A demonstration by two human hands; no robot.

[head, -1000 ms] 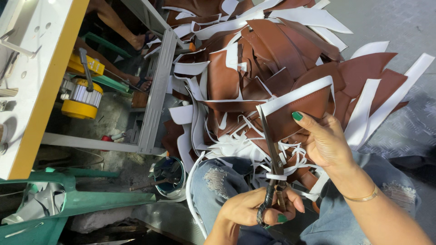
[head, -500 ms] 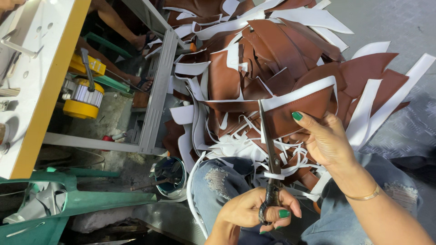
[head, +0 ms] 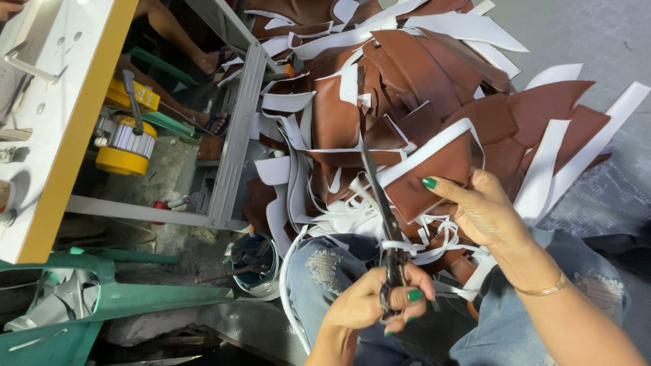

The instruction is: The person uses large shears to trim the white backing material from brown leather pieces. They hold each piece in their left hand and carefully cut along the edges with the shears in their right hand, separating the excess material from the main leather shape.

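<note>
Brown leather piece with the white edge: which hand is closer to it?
Right. The right hand grips the brown leather piece at its lower edge, thumb on top. The left hand is below it, apart, holding scissors whose blades reach the piece.

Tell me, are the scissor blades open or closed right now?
Closed, or nearly so: the scissors show as one thin dark line running along the white edge of the brown leather piece, with no gap visible between the blades.
</note>
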